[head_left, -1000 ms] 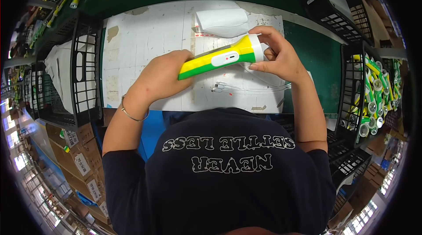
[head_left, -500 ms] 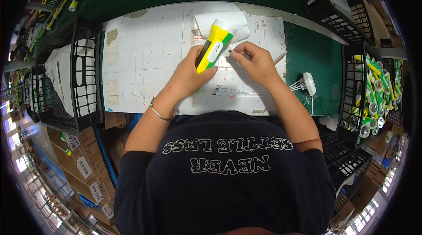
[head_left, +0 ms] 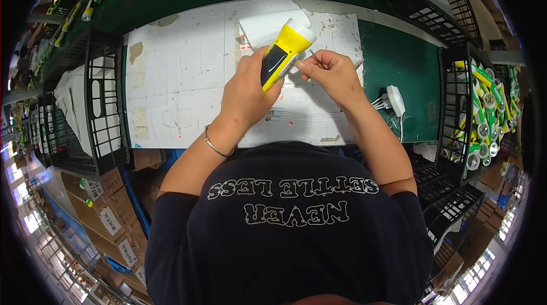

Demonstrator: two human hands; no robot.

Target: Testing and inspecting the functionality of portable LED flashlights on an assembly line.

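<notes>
A yellow flashlight (head_left: 276,61) with a black side panel and a white head tilts up and away to the right above the worktop. My left hand (head_left: 244,85) is wrapped round its body. Close against the flashlight's right side, my right hand (head_left: 332,77) has its thumb and fingers pinched together. Something thin and greyish shows at those fingertips, too small to name. Below the hands, several white charging cables (head_left: 310,116) lie across the board, running to a round white charger hub (head_left: 393,100) on the right. The flashlight's far side is hidden.
A worn white board (head_left: 182,77) covers the middle of the green table (head_left: 401,57). Behind the flashlight lies a white sheet (head_left: 265,25). Black crates stand at the left (head_left: 105,117) and right (head_left: 456,117); yellow-green flashlights (head_left: 487,117) fill the right one. More flashlights (head_left: 94,0) lie far left.
My left hand has rolled the flashlight so its black panel faces up and the white switch side has turned rightward. My right fingertips have come up against its side.
</notes>
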